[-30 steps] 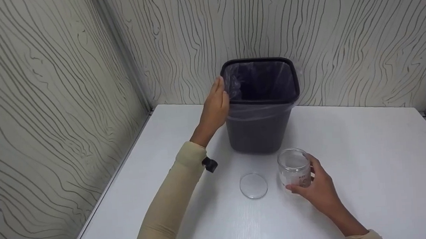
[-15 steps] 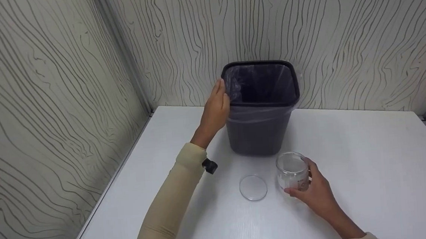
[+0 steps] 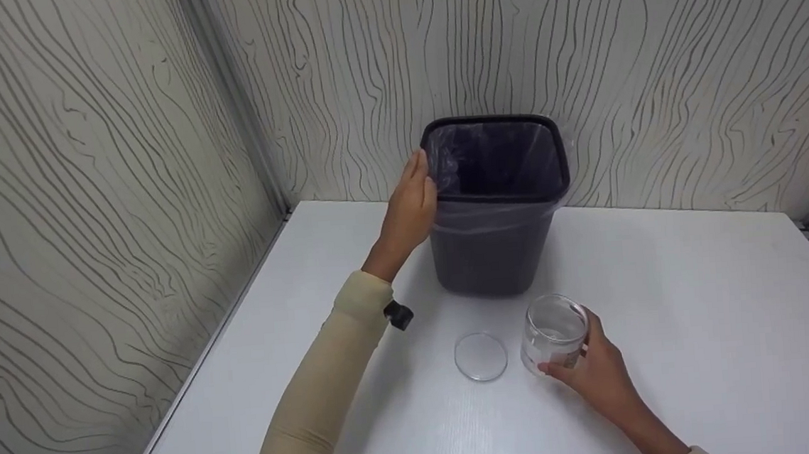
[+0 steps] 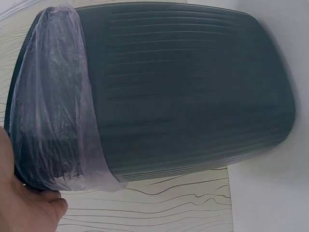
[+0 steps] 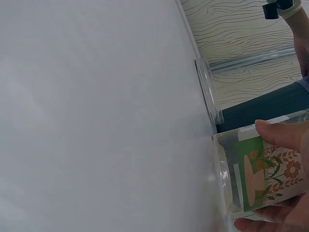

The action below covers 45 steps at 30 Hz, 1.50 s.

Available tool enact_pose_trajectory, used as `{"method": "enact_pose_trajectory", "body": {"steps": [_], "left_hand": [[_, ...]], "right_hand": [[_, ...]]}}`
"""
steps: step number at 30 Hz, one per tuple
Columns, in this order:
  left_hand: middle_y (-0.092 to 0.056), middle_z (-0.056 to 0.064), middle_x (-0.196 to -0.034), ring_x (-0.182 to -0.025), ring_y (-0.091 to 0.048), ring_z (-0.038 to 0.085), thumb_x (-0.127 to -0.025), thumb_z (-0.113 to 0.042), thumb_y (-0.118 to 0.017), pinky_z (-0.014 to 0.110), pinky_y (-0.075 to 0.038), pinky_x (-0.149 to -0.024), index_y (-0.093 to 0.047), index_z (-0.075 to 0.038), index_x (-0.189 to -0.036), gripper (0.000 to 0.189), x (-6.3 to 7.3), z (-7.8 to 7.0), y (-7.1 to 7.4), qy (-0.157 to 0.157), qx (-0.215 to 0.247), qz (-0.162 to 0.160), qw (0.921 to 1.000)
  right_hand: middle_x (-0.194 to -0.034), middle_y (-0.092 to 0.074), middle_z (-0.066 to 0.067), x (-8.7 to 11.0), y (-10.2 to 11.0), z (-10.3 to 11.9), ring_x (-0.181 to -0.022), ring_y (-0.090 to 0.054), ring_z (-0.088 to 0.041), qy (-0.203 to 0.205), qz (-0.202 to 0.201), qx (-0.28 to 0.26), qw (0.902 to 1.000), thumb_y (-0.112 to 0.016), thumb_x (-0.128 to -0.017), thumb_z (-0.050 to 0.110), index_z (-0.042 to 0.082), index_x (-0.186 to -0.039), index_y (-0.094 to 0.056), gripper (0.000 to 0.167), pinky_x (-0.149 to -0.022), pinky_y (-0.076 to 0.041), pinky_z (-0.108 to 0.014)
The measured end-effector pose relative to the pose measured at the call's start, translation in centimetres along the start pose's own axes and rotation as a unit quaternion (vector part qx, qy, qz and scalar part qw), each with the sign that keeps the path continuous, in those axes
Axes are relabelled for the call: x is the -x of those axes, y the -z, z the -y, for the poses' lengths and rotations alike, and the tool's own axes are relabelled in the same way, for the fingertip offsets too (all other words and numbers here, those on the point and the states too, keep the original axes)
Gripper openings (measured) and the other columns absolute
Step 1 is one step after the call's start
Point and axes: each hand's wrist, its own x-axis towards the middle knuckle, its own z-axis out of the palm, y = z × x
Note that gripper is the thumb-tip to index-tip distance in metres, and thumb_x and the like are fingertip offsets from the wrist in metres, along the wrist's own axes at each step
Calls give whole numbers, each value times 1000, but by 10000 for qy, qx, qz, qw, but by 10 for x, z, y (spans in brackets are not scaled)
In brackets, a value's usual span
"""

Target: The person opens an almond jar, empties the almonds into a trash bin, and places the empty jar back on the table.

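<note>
A dark trash bin (image 3: 491,249) with a clear plastic liner (image 4: 53,96) folded over its rim stands at the table's back. My left hand (image 3: 409,209) grips the bin's left rim; in the left wrist view its curled fingertips show beside the liner. My right hand (image 3: 603,373) holds a clear glass jar (image 3: 553,338) from its right side, thumb in front and fingers behind. Lidless, the jar looks slightly tilted. The right wrist view shows a green label with orange flowers (image 5: 270,174) on it. Left of the jar lies a round clear lid (image 3: 481,357) on the table.
The white table (image 3: 703,320) meets a wood-grain patterned wall (image 3: 338,89) behind the bin and another panel (image 3: 90,206) at the left. A small black device (image 3: 398,315) sits at my left sleeve's cuff.
The jar has shifted slightly towards me and to the left in my right hand, and its mouth faces the head camera more. My left hand stays on the bin.
</note>
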Motion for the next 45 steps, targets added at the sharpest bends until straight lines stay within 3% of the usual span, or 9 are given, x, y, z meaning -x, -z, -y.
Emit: {"method": "enact_pose_trajectory", "body": {"steps": [14, 25, 39, 45], "left_hand": [[-16, 12, -168, -154, -17, 18, -111, -21, -30, 32, -19, -122, -20, 0, -160, 54, -2, 0, 4, 2, 243, 53, 9997], [-17, 14, -168, -155, -17, 24, -111, -18, -34, 33, -17, -123, -23, 1, -159, 53, -2, 0, 3, 69, 410, -74, 9991], [-17, 15, -168, -155, -15, 23, -112, -26, -33, 32, -14, -124, -22, 1, -159, 55, -6, -3, 0, 67, 505, -54, 9987], [-17, 14, -168, -155, -13, 19, -113, -37, -28, 31, -13, -124, -20, 0, -160, 61, -1, -1, -2, 95, 564, -63, 9983]], "right_hand": [[-148, -44, -30, 2, 0, 1, -135, -45, -49, 330, -10, -37, 9994, -94, -71, 17, -3, -155, -20, 114, -106, -42, -59], [-149, -42, -33, 5, 1, 6, -134, -45, -53, 163, 148, -87, 9997, -93, -73, 19, -2, -158, -15, 117, -106, -41, -61], [-154, -35, -33, 6, 2, 4, -135, -44, -53, 91, 228, -233, 9994, -92, -75, 18, -1, -160, -5, 123, -106, -42, -57], [-150, -42, -32, 8, 3, 0, -134, -46, -51, 204, 241, -215, 9993, -93, -74, 18, -1, -160, -9, 122, -103, -46, -58]]}}
